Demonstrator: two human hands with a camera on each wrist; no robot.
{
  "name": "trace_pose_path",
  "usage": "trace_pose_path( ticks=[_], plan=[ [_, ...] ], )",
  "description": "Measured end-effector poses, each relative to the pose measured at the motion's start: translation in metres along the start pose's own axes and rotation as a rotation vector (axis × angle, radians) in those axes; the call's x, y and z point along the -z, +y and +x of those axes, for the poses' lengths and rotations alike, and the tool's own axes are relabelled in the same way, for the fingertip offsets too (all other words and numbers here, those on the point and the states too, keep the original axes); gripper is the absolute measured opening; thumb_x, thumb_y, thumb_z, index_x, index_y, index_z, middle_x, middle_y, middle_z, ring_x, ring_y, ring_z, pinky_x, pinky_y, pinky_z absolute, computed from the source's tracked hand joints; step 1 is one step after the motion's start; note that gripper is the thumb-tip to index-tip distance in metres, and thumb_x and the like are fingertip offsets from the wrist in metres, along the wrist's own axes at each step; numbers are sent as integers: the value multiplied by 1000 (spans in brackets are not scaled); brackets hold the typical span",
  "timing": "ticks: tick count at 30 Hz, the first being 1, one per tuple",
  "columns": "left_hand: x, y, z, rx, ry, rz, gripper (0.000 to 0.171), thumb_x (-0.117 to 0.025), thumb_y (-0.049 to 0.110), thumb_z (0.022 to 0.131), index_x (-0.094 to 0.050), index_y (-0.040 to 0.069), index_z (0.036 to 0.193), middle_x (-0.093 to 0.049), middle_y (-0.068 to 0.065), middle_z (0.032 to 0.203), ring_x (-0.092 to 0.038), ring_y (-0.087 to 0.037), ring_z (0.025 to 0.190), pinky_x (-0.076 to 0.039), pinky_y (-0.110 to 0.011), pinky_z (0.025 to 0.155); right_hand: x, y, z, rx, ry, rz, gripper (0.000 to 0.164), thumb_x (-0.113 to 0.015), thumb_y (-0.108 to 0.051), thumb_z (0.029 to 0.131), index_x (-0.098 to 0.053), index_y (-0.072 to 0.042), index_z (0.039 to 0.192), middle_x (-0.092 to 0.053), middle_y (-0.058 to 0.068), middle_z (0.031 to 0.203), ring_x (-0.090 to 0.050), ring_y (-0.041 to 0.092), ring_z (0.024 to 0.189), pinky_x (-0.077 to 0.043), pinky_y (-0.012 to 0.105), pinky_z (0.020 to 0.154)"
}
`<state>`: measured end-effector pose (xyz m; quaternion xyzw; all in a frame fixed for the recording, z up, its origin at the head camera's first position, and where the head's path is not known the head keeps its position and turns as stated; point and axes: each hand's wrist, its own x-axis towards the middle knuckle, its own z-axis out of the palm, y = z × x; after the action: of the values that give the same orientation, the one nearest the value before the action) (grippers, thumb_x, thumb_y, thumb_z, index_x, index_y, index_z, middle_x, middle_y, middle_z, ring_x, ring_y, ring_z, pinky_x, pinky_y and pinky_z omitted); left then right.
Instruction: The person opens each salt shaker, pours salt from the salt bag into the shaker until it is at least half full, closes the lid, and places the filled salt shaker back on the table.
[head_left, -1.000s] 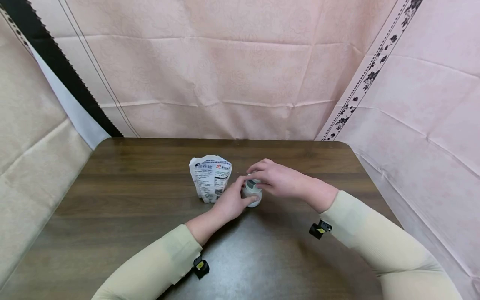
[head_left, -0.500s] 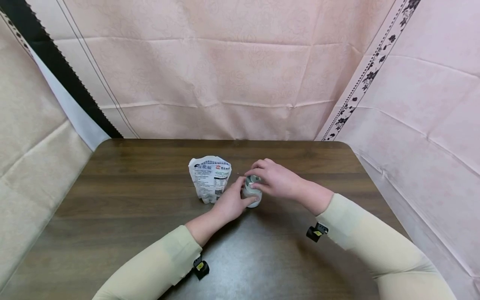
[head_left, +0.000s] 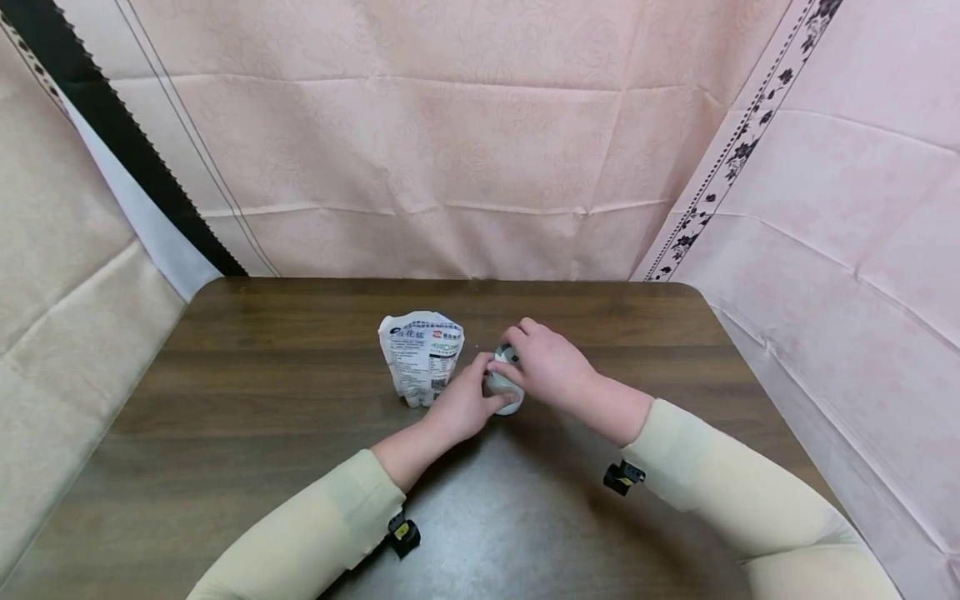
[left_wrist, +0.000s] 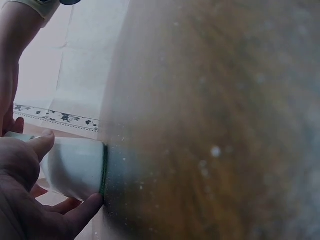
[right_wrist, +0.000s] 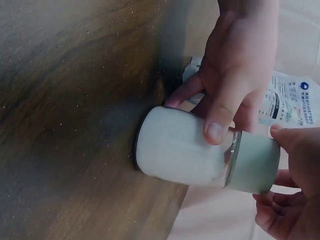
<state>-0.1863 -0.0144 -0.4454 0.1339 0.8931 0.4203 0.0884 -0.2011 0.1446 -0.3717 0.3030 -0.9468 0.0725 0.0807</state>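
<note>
A clear jar filled with something white (right_wrist: 180,147) stands upright on the table, topped by a pale green lid (right_wrist: 255,162). My left hand (head_left: 459,406) grips the jar's body low down, thumb on the near side, as the right wrist view confirms. On the lid, the fingers and thumb of my right hand (head_left: 553,365) are curled round its rim. Beside the jar, to the left, a white printed pouch (head_left: 422,354) stands on the table behind my left hand. Part of the lid is hidden by the right hand in the head view.
The brown wood-grain table (head_left: 262,417) has rounded far corners, with pale pink cloth (head_left: 450,167) hanging behind it and at both sides. Small white specks lie scattered on the tabletop in the right wrist view.
My right hand has turned and shifted its fingers around the lid, and its forearm has moved a little left and down. The left hand and the pouch have stayed in place.
</note>
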Motion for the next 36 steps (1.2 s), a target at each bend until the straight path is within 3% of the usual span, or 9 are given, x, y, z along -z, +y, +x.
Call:
trace_pose_path(
  ticks=[5, 9, 12, 15, 18, 20, 27, 36],
  plan=[
    [-1, 1, 2, 9, -22, -3, 65, -60, 54, 83, -35, 23, 134, -51, 0, 131, -52, -15, 113, -44, -37, 90, -3, 2, 1, -51, -11, -42, 43, -56, -56, 84, -56, -14, 95, -44, -2, 85, -46, 10, 63, -42, 24, 53],
    [-2, 2, 3, 13, -23, 1, 65, -60, 52, 83, -35, 23, 135, -51, 0, 130, -52, -15, 112, -44, -37, 89, -5, 9, 1, -24, -28, -16, 45, -54, -58, 85, -57, -17, 101, -49, -5, 89, -48, 9, 69, -44, 25, 58],
    [-2, 3, 2, 8, -24, 5, 65, -60, 52, 84, -35, 21, 135, -50, -2, 131, -51, -16, 114, -44, -38, 90, -5, 16, 0, 74, -32, 22, 41, -56, -53, 86, -60, -21, 111, -54, -6, 102, -52, 9, 87, -48, 28, 72],
    [-2, 2, 0, 22, -22, 26, 69, -59, 54, 83, -33, 20, 137, -48, -4, 134, -49, -17, 117, -43, -39, 91, -4, 21, 0, 250, -44, 62, 34, -59, -40, 89, -61, -22, 118, -53, -3, 120, -51, 12, 107, -46, 30, 86],
    [-1, 1, -1, 33, -19, 48, 70, -58, 56, 82, -33, 19, 136, -48, -5, 134, -49, -17, 117, -43, -39, 91, 2, 24, -1, 396, -80, 86, 32, -60, -27, 89, -60, -21, 121, -49, 1, 132, -47, 15, 117, -45, 33, 90],
    [0, 0, -2, 33, -20, 53, 68, -58, 57, 82, -34, 19, 134, -48, -5, 133, -49, -18, 117, -44, -39, 90, 7, 25, -2, 443, -111, 92, 34, -58, -20, 89, -59, -21, 124, -47, 1, 136, -45, 16, 121, -44, 33, 92],
    [2, 1, -1, 48, -21, 50, 69, -59, 55, 83, -32, 21, 136, -46, -4, 135, -48, -17, 119, -43, -40, 91, 20, 26, 0, 456, -197, 115, 43, -56, -8, 89, -55, -21, 129, -48, 0, 137, -43, 15, 125, -42, 34, 94],
    [1, 0, 3, 23, -17, 34, 63, -60, 52, 83, -35, 23, 133, -51, -3, 129, -52, -16, 111, -45, -38, 87, 20, 28, 1, 419, -216, 108, 43, -58, -9, 89, -54, -24, 130, -49, -2, 134, -44, 15, 123, -41, 34, 95]
  ],
)
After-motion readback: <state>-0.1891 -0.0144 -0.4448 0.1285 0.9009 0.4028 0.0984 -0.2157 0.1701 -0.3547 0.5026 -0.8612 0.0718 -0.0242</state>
